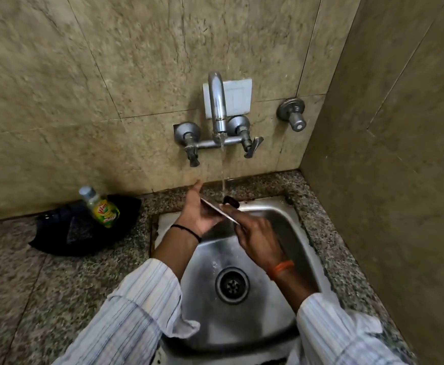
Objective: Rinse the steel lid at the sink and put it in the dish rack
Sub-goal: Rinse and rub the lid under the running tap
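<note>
Steel lid (219, 211) held edge-on over the sink (242, 325), tilted, its black knob (230, 201) right under the running stream from the wall tap (217, 101). Left hand (198, 214) flat and open-palmed against the lid's underside, fingers spread toward the wall. Right hand (259, 237) pinches the lid's near rim, fingers closed on it. Both sleeves striped white; black thread on the left wrist, orange band on the right. On the granite worktop (31, 285) left of the sink, a black dish (89, 227) carries a green dish-soap bottle (102, 208), leaning. Drain (232, 285) uncovered in the basin.
</note>
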